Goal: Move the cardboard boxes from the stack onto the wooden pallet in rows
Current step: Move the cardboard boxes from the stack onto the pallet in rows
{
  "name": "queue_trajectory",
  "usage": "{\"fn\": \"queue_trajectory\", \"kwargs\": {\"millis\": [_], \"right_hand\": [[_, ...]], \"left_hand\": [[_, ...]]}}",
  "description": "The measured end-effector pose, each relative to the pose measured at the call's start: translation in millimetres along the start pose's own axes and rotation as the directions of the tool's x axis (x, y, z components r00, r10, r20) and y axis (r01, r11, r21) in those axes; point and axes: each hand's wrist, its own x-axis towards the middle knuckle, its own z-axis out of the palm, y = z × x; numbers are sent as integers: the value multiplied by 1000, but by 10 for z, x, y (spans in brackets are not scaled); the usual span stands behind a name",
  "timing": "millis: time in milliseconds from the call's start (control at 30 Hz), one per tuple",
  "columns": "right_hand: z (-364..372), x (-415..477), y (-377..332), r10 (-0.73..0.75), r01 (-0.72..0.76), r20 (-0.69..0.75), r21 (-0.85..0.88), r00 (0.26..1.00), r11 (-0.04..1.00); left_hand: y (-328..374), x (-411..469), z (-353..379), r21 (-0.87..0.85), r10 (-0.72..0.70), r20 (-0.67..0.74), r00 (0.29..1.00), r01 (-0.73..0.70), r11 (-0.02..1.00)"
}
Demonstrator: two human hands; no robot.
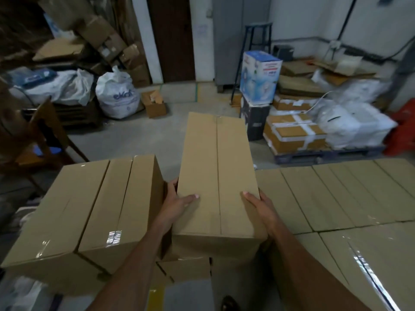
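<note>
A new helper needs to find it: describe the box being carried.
Start at the wide field of flat cardboard boxes on the right. Just left of it, one long box sits raised, held at its near end by the left hand and right hand. Only it is in hands.

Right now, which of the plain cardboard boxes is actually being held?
The long box in the middle, gripped at its near end by the left hand and right hand; the neighbouring boxes rest untouched.
</note>
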Motion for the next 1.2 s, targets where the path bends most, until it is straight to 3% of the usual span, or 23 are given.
{"fn": "queue_trajectory", "kwargs": {"millis": [400, 733, 967, 1200], "right_hand": [[-1816, -1251, 205, -59, 47, -203, -63, 977, 997], [-4714, -2505, 684, -76, 61, -434, -47, 898, 997], [-6598, -3422, 1086, -34, 21, -585, -29, 811, 999], [-7947, -3757, 1509, -34, 59, -693, 12, 720, 998]], "left_hand": [[297, -1084, 1572, 5, 115, 172, 978, -117, 993], [506, -2235, 4433, -1, 146, 385, 911, -158, 987], [651, -3138, 6365, 29, 162, 567, 808, -216, 976], [801, -3479, 7890, 35, 156, 719, 677, -260, 965]]}}
